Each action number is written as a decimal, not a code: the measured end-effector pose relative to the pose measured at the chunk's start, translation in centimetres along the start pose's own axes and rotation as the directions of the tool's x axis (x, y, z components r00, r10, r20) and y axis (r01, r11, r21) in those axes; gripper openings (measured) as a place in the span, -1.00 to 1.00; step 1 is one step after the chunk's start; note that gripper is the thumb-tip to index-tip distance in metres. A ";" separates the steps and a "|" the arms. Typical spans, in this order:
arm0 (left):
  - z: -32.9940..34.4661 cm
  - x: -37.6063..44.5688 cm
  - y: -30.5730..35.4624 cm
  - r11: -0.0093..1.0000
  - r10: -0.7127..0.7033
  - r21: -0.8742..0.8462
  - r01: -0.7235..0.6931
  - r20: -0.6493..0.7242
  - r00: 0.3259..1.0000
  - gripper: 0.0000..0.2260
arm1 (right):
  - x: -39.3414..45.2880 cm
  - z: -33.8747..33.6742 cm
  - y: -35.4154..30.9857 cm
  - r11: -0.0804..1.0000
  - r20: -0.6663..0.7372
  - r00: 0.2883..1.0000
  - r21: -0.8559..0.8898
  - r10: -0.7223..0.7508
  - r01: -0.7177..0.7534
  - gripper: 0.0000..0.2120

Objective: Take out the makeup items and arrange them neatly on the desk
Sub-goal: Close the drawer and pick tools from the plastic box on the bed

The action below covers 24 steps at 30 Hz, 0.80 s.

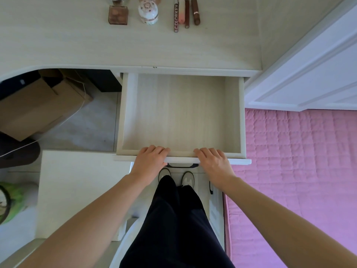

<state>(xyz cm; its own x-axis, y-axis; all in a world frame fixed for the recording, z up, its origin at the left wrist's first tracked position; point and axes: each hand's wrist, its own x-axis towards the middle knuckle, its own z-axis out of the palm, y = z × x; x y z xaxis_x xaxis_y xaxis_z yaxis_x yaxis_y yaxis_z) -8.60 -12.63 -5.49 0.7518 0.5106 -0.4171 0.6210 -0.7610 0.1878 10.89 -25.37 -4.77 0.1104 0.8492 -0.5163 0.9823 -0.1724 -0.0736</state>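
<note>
Both hands [149,159] [213,161] on open drawer [181,113]

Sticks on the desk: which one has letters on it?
The leftmost stick, the thin brown one printed COLORKEY in white. The pink one, the thin brown one and the fat brown one look plain.

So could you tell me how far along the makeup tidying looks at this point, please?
Mostly done, it seems. The drawer shows only bare wood inside, and the makeup sits in a row on the desk: a square bottle, a round white jar and four slim sticks. In hand: the left hand and right hand grip the drawer's front edge. Left: probably only closing it.
</note>
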 end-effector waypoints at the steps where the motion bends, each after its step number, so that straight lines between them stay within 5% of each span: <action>1: -0.1 0.2 0.0 1.000 0.001 0.003 -0.001 -0.003 1.000 -0.59 | 0.2 -0.2 0.2 1.000 -0.001 1.000 -0.003 0.000 0.000 -0.38; 24: -4.1 8.7 -2.4 0.997 -0.052 0.055 0.054 -0.049 0.997 -0.58 | 7.5 -5.2 4.4 0.998 -0.072 0.997 -0.056 -0.008 0.004 -0.38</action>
<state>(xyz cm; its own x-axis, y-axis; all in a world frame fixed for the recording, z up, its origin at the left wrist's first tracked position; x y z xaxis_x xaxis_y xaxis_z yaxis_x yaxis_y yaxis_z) -2.62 -4.72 -5.96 0.7286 0.5682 -0.3824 0.6479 -0.7529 0.1157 16.78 -17.12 -4.56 0.1134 0.8843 -0.4528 0.9896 -0.1413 -0.0280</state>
